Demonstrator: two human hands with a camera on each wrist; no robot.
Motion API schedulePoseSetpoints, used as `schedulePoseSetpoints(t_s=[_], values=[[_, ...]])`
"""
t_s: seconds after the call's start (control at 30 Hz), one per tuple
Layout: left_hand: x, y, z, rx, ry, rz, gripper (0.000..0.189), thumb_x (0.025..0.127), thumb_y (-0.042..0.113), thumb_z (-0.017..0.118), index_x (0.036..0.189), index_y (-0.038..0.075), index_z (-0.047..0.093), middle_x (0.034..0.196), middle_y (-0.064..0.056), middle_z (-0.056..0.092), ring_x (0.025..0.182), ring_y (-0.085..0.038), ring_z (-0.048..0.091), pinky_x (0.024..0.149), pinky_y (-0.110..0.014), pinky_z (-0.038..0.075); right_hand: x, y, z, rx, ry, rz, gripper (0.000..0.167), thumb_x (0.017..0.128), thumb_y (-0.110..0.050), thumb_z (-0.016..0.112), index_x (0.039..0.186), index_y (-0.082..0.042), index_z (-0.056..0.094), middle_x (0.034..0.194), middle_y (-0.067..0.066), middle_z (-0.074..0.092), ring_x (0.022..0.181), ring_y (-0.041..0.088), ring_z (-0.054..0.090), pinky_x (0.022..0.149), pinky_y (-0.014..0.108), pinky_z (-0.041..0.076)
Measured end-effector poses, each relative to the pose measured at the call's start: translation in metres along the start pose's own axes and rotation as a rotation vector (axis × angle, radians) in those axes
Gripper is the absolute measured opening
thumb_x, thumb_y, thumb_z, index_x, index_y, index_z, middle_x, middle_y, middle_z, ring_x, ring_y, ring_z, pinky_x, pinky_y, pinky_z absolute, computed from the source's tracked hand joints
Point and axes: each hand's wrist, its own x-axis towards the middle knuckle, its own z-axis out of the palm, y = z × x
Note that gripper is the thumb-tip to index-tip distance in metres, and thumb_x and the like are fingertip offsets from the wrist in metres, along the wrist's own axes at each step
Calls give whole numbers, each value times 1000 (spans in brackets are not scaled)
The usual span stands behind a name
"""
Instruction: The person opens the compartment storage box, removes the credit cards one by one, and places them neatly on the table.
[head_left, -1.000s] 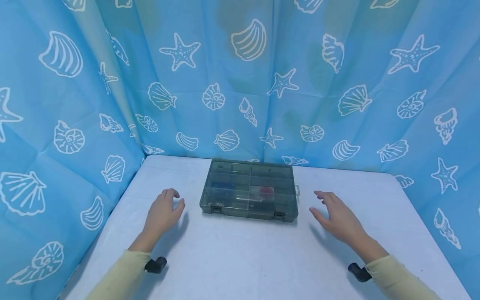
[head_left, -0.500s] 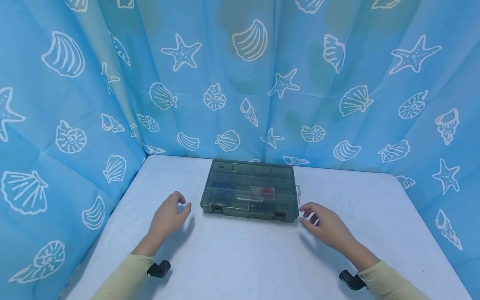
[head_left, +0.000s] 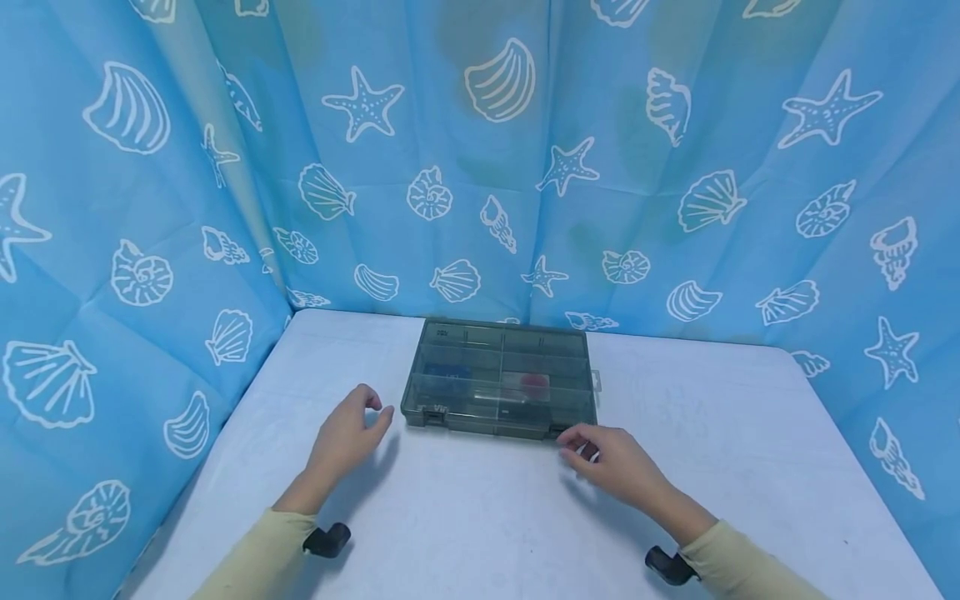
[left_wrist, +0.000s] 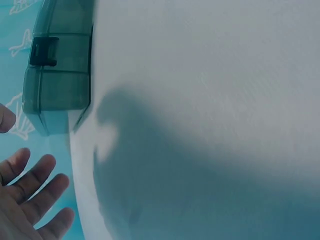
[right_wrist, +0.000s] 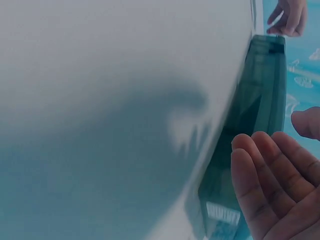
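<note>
A dark translucent compartment box (head_left: 457, 336) with its lid down lies near the back of the white table. Through the lid show a blue item (head_left: 447, 375) and a red one (head_left: 535, 382), too dim to identify. My left hand (head_left: 347, 437), fingers relaxed, hovers just off the box's front left corner. In the left wrist view the black latch (left_wrist: 45, 51) sits beyond its spread fingers (left_wrist: 37, 187). My right hand (head_left: 618, 467) is at the front right latch, fingers loosely bent; whether the fingertips touch the box I cannot tell. Neither hand holds anything.
The white table (head_left: 480, 525) spreads in front of and beside the box. Behind and at both sides hangs a blue curtain (head_left: 420, 125) with white shell and starfish prints. A clear hanging tab (head_left: 597, 381) juts from the box's right side.
My right hand has moved left and toward me, from beside the box to its front right latch. The left hand has drifted slightly right, closer to the box. The box has stayed put.
</note>
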Motion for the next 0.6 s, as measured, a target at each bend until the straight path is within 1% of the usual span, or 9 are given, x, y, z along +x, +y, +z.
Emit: schedulePoseSetpoints(t_s=[0.17, 0.23, 0.3, 0.37, 0.47, 0.6], values=[[1, 2, 5, -14, 8, 7, 27, 99, 32, 65, 104, 7, 55, 105, -12, 64, 82, -24, 56, 73, -40, 53, 4, -7, 12, 34, -27, -15, 16, 97, -24, 72, 109, -15, 74, 88, -13, 69, 76, 4, 63, 63, 22, 55], [2, 2, 8, -19, 11, 9, 29, 99, 34, 64, 107, 7, 56, 109, -13, 64, 86, -25, 57, 77, -42, 55, 6, -10, 17, 54, -33, -22, 15, 97, -24, 72, 109, -15, 74, 88, -12, 69, 75, 5, 63, 61, 22, 55], [4, 3, 10, -27, 12, 18, 32, 100, 34, 63, 114, 6, 56, 114, -15, 64, 94, -28, 61, 84, -45, 56, 8, -12, 22, 77, -41, -30, 16, 97, -24, 71, 110, -15, 74, 89, -11, 70, 74, 5, 63, 59, 22, 55], [6, 3, 12, -41, 7, 27, 39, 101, 36, 62, 123, 4, 56, 122, -17, 64, 107, -31, 63, 93, -49, 56, 10, -14, 26, 98, -51, -42, 18, 97, -24, 71, 111, -14, 74, 91, -10, 70, 74, 6, 64, 57, 22, 55], [7, 4, 14, -66, -2, 46, 51, 102, 36, 60, 138, 1, 51, 134, -20, 60, 124, -36, 59, 102, -54, 51, 13, -16, 33, 128, -69, -45, 20, 97, -25, 70, 114, -14, 73, 95, -9, 71, 77, 7, 64, 57, 22, 56], [10, 5, 17, -91, -10, 57, 62, 103, 39, 58, 150, 2, 43, 143, -22, 56, 131, -38, 54, 107, -57, 47, 17, -19, 41, 142, -77, -56, 22, 98, -25, 70, 117, -15, 73, 96, -10, 71, 81, 7, 65, 63, 22, 58]])
